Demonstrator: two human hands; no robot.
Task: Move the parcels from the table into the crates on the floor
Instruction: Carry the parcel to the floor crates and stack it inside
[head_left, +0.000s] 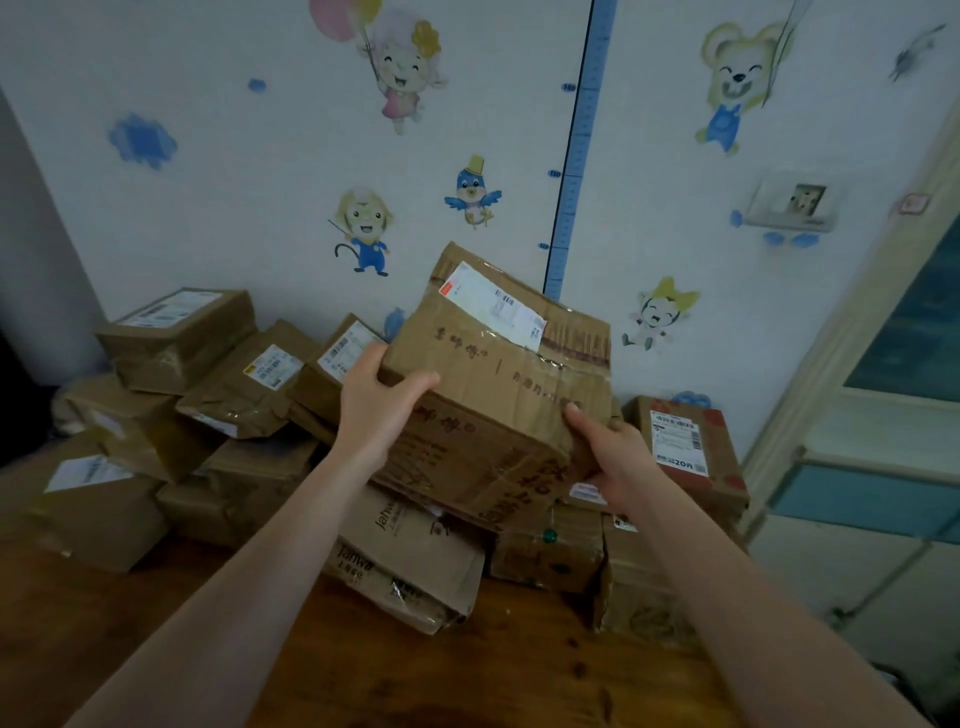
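The big cardboard parcel (498, 395) is held up over the heap of boxes. It is tilted, with its far end higher than its near end. It is gripped by both hands. The left hand (374, 410) is wrapped round the parcel's left corner, with the thumb laid along the near top edge and the fingers curled round the side. The right hand (618, 457) is curled round the lower right corner, with the thumb pressed on the parcel's side. A white shipping label (493, 306) with a red tip is stuck on the top face, beyond both hands. Whether the parcel's bottom is touching the boxes below cannot be told.

Just under the left hand, a flatter box marked "Jahwa" (410, 561) is laid on the wooden table (467, 675). To the left of the left hand, more brown parcels (208, 374) are piled up, many with white labels. Just past the right hand, a box with red marks (685, 452) and a white label is stacked on other boxes. Far beyond the hands, the wall is covered with cartoon animal stickers (363, 228), and a blue height ruler (576, 171) is stuck up the middle.
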